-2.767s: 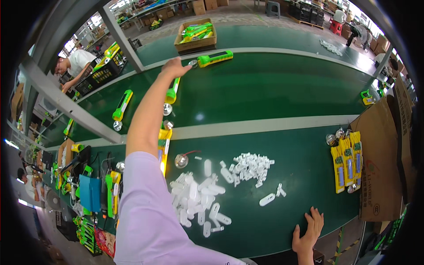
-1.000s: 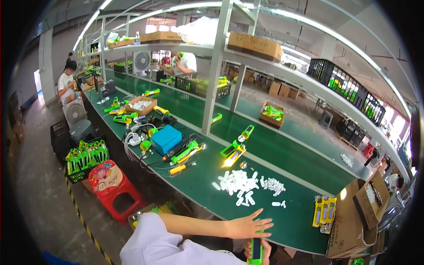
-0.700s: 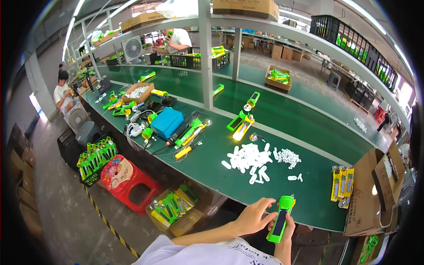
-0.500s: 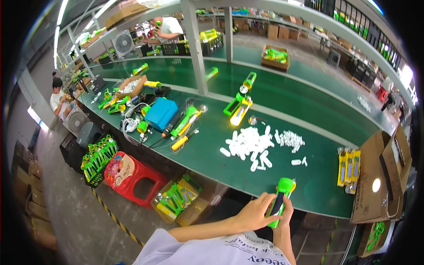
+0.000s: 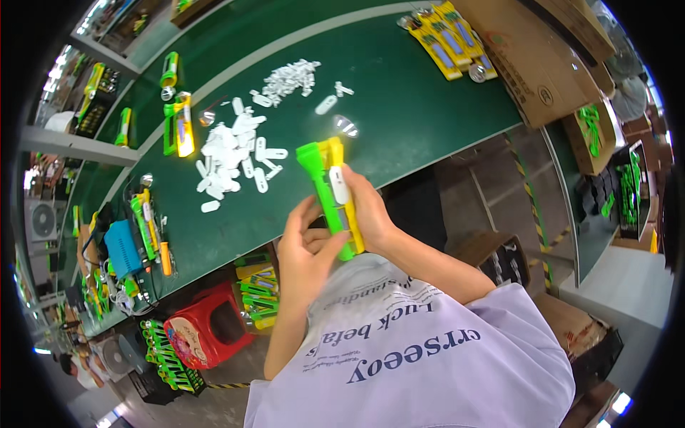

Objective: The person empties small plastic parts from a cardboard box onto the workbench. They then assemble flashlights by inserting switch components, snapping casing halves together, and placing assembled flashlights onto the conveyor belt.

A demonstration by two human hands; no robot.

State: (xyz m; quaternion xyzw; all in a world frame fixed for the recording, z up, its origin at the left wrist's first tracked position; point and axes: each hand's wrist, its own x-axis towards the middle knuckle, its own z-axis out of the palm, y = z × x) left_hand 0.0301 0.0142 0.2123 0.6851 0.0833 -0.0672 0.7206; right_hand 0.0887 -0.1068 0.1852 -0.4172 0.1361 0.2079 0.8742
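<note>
Over the table's near edge I hold a flashlight casing as two long halves side by side. My left hand (image 5: 305, 246) is closed around the lower part of the green casing half (image 5: 319, 178). My right hand (image 5: 368, 214) grips the yellow casing half (image 5: 352, 227) from the right. An oval white plastic piece (image 5: 338, 185) lies lengthwise on the yellow half, beside my right fingertips. Beyond my hands, loose oval white pieces (image 5: 227, 153) form a heap on the green table (image 5: 407, 118), with a pile of smaller white parts (image 5: 289, 82) behind it.
Yellow flashlight halves (image 5: 449, 43) lie by a cardboard box (image 5: 531, 68) at the far right. At the left are a blue box-shaped device (image 5: 123, 247), an orange-handled tool (image 5: 166, 259) and other flashlights (image 5: 178, 128). A red stool (image 5: 210, 324) stands below the table.
My view has swung right and down. The flashlight, earlier a green body with a dark strip facing me, now shows as green and yellow halves with a white piece on the yellow one.
</note>
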